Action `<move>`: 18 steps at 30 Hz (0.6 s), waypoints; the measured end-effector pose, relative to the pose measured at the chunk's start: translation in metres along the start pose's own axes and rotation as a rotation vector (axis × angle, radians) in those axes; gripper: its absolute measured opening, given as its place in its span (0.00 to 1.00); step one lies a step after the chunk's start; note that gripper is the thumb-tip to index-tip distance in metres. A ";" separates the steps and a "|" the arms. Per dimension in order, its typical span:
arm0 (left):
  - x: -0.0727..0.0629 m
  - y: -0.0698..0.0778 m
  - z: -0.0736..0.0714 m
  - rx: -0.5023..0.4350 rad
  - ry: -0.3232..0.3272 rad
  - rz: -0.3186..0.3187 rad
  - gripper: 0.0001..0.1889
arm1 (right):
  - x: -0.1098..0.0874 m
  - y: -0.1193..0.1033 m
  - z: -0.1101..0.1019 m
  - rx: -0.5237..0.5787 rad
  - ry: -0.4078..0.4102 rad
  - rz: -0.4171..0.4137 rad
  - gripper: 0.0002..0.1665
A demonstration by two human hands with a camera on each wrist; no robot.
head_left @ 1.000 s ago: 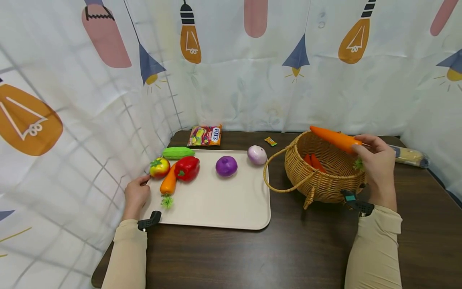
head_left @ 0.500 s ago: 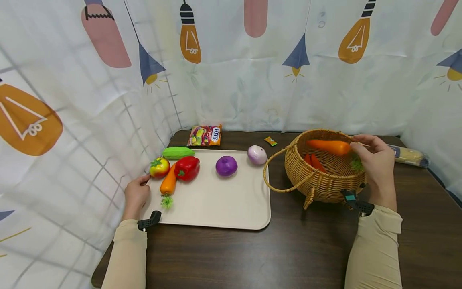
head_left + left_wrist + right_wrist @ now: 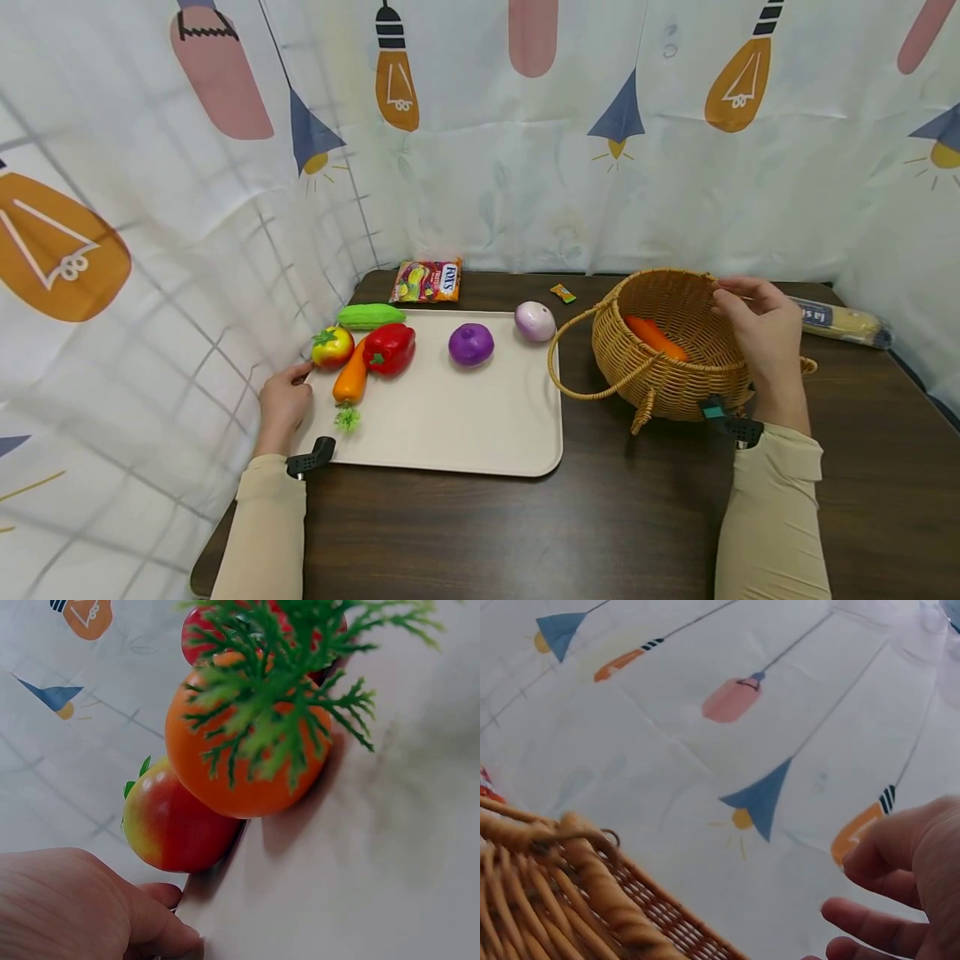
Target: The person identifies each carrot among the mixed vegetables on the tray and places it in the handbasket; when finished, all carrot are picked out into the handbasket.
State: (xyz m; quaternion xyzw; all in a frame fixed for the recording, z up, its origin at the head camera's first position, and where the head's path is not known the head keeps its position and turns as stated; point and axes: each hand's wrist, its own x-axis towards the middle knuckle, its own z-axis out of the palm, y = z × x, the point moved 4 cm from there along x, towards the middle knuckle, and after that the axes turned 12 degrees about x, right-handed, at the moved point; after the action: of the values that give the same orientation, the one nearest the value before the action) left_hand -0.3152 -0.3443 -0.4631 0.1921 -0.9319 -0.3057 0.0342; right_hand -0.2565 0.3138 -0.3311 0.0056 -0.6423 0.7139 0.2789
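In the head view my left hand [image 3: 285, 404] holds the left edge of the cream tray [image 3: 450, 425], fingers curled at the rim. Beside it on the tray lie a red-yellow tomato [image 3: 332, 347], an orange carrot [image 3: 350, 383] with a green top and a red bell pepper [image 3: 390, 350]. My right hand [image 3: 767, 333] hovers at the right rim of the wicker basket [image 3: 675, 392], fingers loosely bent with nothing between them. An orange carrot [image 3: 654, 338] shows inside the basket; the near wall hides the rest. The right wrist view shows this hand [image 3: 900, 885] holding nothing.
A green ridged gourd [image 3: 371, 316], a purple onion [image 3: 471, 345] and a pale onion [image 3: 535, 322] also lie on the tray. Behind stand a candy bag [image 3: 426, 282] and a small wrapped sweet [image 3: 562, 293]. A pasta packet [image 3: 847, 323] lies right of the basket, whose handle [image 3: 558, 379] overlaps the tray's edge.
My right hand has lowered a carrot into the basket, let it go and shifted slightly left. The carrot now lies inside the basket. My left hand has stayed on the tray's edge.
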 end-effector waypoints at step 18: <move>-0.002 0.001 0.000 0.011 0.010 0.018 0.29 | -0.026 -0.006 0.089 -0.097 -0.112 -0.155 0.13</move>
State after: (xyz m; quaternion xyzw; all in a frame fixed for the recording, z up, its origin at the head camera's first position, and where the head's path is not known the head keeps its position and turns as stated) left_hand -0.3140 -0.3432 -0.4623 0.1855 -0.9351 -0.2993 0.0406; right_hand -0.2631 0.2222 -0.3191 0.0817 -0.6883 0.6567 0.2972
